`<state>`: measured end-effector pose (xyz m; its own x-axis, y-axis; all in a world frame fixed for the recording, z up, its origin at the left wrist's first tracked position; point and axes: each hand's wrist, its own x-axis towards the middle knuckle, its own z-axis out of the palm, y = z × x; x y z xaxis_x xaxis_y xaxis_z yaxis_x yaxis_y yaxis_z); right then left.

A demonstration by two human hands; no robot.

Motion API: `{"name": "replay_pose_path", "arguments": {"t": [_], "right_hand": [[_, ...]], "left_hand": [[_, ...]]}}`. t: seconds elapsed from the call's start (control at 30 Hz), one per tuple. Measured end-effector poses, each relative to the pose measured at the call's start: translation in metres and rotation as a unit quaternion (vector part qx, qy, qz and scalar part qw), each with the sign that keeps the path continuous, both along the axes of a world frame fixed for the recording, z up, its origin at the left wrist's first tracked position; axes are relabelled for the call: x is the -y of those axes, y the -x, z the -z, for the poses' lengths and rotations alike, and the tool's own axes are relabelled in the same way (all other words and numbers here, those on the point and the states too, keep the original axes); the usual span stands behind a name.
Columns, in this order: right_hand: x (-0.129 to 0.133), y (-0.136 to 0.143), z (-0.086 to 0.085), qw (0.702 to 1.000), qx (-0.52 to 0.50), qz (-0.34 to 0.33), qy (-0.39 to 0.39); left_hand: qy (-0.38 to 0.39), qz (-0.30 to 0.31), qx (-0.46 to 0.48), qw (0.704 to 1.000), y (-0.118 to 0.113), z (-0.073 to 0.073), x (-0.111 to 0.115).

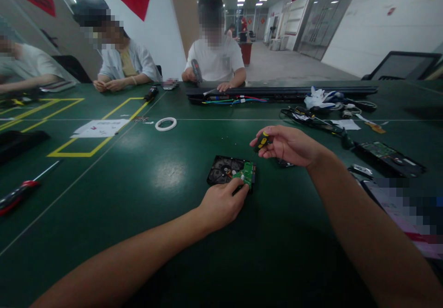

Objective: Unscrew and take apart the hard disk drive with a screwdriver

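Observation:
A hard drive (224,168) lies on the green table in front of me, its green circuit board (248,168) facing up on the right side. My left hand (223,204) is at its near edge, the thumb and bent fingers closed on the board's corner. Up and to the right, my right hand (285,144) holds a short black-and-yellow screwdriver (262,141) by its handle, clear of the drive. No shaft can be made out. Partly hidden beneath the right hand is a small dark piece (284,163) on the table.
A roll of white tape (166,124) and paper (100,128) lie left of centre, a red-and-black screwdriver (24,190) at far left. Right are cables (311,120), white gloves (318,98) and another drive-like board (391,158). Co-workers sit opposite; one person (216,61) holds a power tool (196,70).

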<state>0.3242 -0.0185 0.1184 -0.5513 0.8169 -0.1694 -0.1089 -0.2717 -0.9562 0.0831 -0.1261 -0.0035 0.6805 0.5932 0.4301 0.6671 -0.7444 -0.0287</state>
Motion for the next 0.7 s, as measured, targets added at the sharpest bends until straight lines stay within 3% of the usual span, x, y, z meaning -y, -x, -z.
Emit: {"name": "replay_pose_path", "arguments": {"t": [0.13,0.27,0.53,0.7], "right_hand": [[0.003,-0.0004,-0.0016,1.0,0.002,-0.023,-0.003],[0.0063,-0.0015,-0.0042,0.996,0.038,-0.062,-0.054],[0.0014,0.0012,-0.0012,0.986,0.081,0.036,-0.139],[0.0,0.0071,0.0038,0.987,0.056,0.074,-0.133]], "left_hand": [[0.005,-0.002,-0.004,1.0,-0.0005,-0.0008,0.0003],[0.008,-0.002,0.0,1.0,-0.0006,-0.0019,0.0007],[0.003,-0.008,-0.007,1.0,-0.0006,0.0003,-0.0001],[0.009,-0.009,-0.006,1.0,-0.0013,-0.0009,0.0006]]}}
